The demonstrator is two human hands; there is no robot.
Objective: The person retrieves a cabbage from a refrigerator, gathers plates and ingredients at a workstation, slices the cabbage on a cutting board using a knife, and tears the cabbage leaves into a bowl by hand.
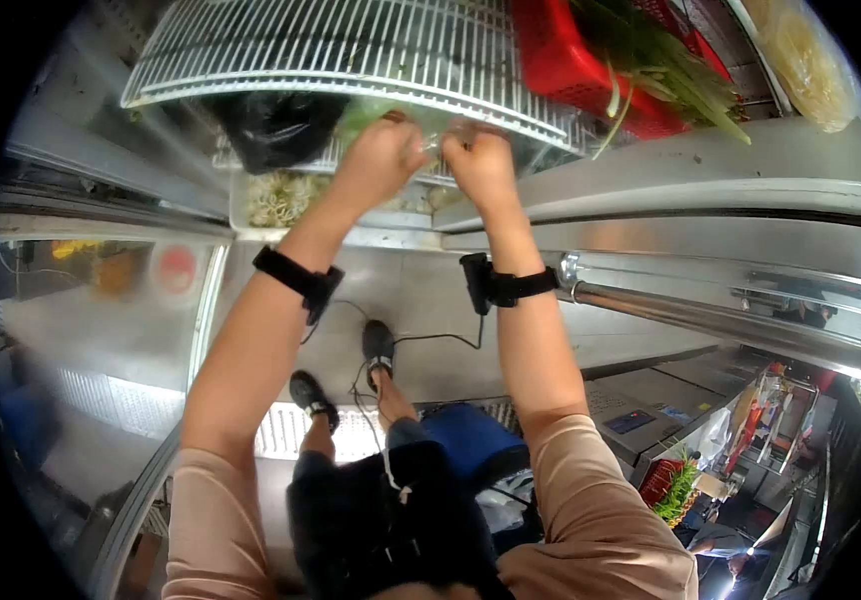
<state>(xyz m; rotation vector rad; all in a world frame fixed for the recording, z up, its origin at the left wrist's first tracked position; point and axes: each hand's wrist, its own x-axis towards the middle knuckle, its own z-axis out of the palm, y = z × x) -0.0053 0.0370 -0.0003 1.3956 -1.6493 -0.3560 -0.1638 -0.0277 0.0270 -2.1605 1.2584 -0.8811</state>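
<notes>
Both hands reach under the front edge of a white wire shelf (351, 50). My left hand (385, 158) has its fingers closed on a clear plastic bag (431, 135). Close by on the right, my right hand (479, 165) is closed on the same clear plastic. Something pale green (361, 117) shows behind my left hand, partly hidden. A black plastic bag (281, 128) lies to the left on the lower rack. Below it, a white tray (240, 200) holds pale, stringy food (283, 197).
On the upper right is a red basket (561, 65) with long green leaves (666, 70). A bag of yellowish food (801, 65) sits beyond it. A steel rail (671, 308) runs at the right. At the lower right, a co-worker (726, 545) is partly visible.
</notes>
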